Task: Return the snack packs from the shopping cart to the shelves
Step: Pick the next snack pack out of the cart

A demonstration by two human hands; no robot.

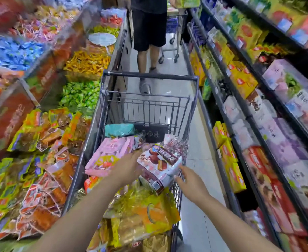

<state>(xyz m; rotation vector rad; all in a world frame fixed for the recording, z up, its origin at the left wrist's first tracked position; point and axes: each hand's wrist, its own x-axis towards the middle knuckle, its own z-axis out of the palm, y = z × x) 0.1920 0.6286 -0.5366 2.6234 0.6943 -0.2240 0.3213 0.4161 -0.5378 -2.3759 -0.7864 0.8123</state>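
A grey wire shopping cart (193,110) stands in the aisle right in front of me, holding several snack packs. A white and red snack pack (161,163) printed with brown fruit sits tilted above the others at the cart's right side. My left hand (128,166) holds its left edge, with the fingertips hidden behind the pack. My right hand (190,181) reaches its lower right edge with straight fingers that just touch it. Also in the cart are a pink pack (109,153), a teal pack (119,130) and a large yellow-orange bag (149,215).
Shelves of boxed snacks (240,113) line the right side. Open bins of loose wrapped snacks (46,160) fill the left. A person in dark shorts (149,33) stands just ahead of my cart with a second cart (174,33). A narrow strip of floor (198,160) runs between my cart and the right shelves.
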